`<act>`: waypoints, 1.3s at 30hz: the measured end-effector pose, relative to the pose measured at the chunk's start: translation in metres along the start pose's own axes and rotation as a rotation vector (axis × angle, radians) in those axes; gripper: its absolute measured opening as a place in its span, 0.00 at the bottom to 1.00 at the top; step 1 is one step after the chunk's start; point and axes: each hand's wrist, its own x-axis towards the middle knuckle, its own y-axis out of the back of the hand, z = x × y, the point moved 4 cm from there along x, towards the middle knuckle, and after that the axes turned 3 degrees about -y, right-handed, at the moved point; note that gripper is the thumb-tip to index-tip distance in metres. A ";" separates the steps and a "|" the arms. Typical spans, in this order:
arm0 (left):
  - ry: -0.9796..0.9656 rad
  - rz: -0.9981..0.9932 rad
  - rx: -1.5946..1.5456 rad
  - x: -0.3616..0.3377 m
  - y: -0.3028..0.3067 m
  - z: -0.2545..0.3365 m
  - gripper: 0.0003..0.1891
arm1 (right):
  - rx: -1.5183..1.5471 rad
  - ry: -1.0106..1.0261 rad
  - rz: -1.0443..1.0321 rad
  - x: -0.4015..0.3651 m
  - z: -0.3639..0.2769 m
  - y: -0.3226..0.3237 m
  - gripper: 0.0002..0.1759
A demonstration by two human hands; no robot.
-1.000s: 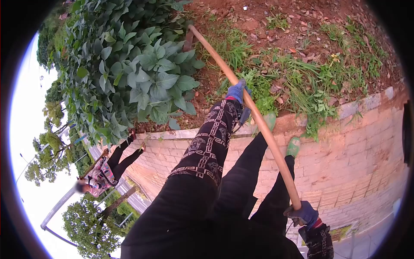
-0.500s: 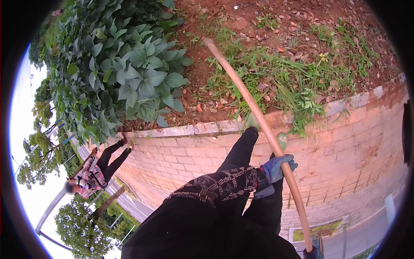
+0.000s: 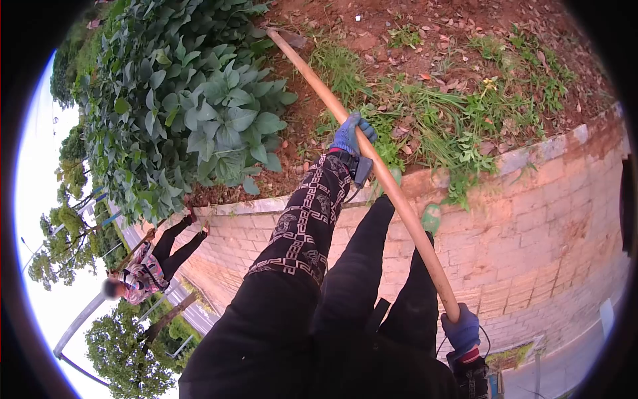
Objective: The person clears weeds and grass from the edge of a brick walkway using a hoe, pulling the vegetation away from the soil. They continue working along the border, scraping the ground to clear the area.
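A hoe point(image 3: 399, 193) with a long, slightly curved wooden handle slants across the view. Its flat, dirt-coloured blade point(image 3: 290, 40) is on the soil at the far end, beside the leafy plants point(image 3: 229, 120). My left hand point(image 3: 353, 135), in a blue glove, is wrapped round the handle at its middle to upper part, arm stretched forward. Lower right, my right hand point(image 3: 460, 330), also blue-gloved, is closed round the handle's near end. Cut or flattened grass point(image 3: 438, 120) lies on the red soil to the right of the handle.
My green shoes point(image 3: 430, 218) are by the bed's concrete edging point(image 3: 531, 154), on the brick paving point(image 3: 512, 239). At left, another person point(image 3: 143, 272) in a patterned top holds a long pole. Trees and a road lie beyond.
The hoe has swung forward and left, its head now on the soil near the plants. My left hand has moved far forward with it; my right hand has come up into fuller view.
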 end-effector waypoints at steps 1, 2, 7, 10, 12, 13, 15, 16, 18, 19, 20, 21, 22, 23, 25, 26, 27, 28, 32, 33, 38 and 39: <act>0.059 0.080 0.040 -0.013 0.001 -0.033 0.08 | 0.063 -0.062 -0.089 -0.014 0.042 -0.011 0.14; 0.178 0.187 0.066 -0.040 0.004 -0.075 0.08 | 0.129 -0.119 -0.171 -0.029 0.085 -0.018 0.12; 0.559 0.256 0.111 -0.237 -0.036 -0.215 0.19 | -0.031 -0.208 -0.215 -0.187 0.276 0.015 0.26; 0.734 0.167 -0.030 -0.266 -0.039 -0.229 0.16 | -0.235 -0.244 -0.183 -0.215 0.291 0.042 0.25; 0.840 0.126 -0.126 -0.262 -0.034 -0.234 0.15 | -0.321 -0.317 -0.146 -0.201 0.271 0.049 0.21; 0.778 0.104 -0.181 -0.248 -0.024 -0.233 0.13 | -0.325 -0.319 -0.142 -0.193 0.285 0.035 0.21; 0.714 0.191 -0.165 -0.233 -0.022 -0.203 0.12 | -0.503 -0.175 0.015 -0.170 0.311 0.004 0.08; 0.681 0.226 -0.135 -0.224 -0.024 -0.182 0.11 | -0.502 -0.172 0.016 -0.162 0.292 0.006 0.08; 0.642 0.262 -0.102 -0.210 -0.018 -0.147 0.10 | -0.264 -0.187 0.079 -0.135 0.236 0.003 0.08; 0.561 0.252 -0.101 -0.201 -0.013 -0.132 0.09 | -0.259 -0.214 0.064 -0.124 0.216 0.000 0.07; 0.478 0.242 -0.101 -0.191 -0.007 -0.120 0.08 | -0.254 -0.238 0.049 -0.113 0.198 -0.002 0.07; 0.465 0.243 -0.102 -0.183 0.002 -0.115 0.08 | -0.206 -0.236 0.029 -0.101 0.183 -0.003 0.08; 0.412 0.208 -0.142 -0.175 0.009 -0.110 0.07 | -0.206 -0.223 0.030 -0.095 0.184 -0.006 0.08; 0.360 0.170 -0.181 -0.171 0.009 -0.102 0.06 | -0.212 -0.194 0.060 -0.086 0.182 -0.010 0.09; 0.325 0.146 -0.202 -0.172 0.007 -0.097 0.06 | -0.195 -0.146 0.111 -0.074 0.182 -0.008 0.09; 0.304 0.123 -0.220 -0.176 0.001 -0.093 0.06 | -0.196 -0.137 0.114 -0.072 0.183 -0.004 0.09; 0.297 0.120 -0.223 -0.182 -0.005 -0.093 0.06 | -0.201 -0.137 0.143 -0.071 0.187 0.003 0.09; 0.290 0.138 -0.222 -0.188 -0.011 -0.096 0.06 | -0.207 -0.138 0.173 -0.070 0.194 0.009 0.09; 0.350 0.113 -0.287 -0.228 -0.051 -0.131 0.07 | -0.393 -0.109 0.277 -0.093 0.237 0.055 0.12; 0.400 0.045 -0.304 -0.233 -0.047 -0.156 0.10 | -0.450 -0.153 0.286 -0.104 0.251 0.068 0.13; 0.519 0.017 -0.388 -0.308 -0.097 -0.226 0.11 | -0.540 -0.154 0.612 -0.175 0.320 0.155 0.13; 0.582 0.017 -0.428 -0.328 -0.114 -0.231 0.09 | -0.596 -0.157 0.677 -0.194 0.328 0.180 0.12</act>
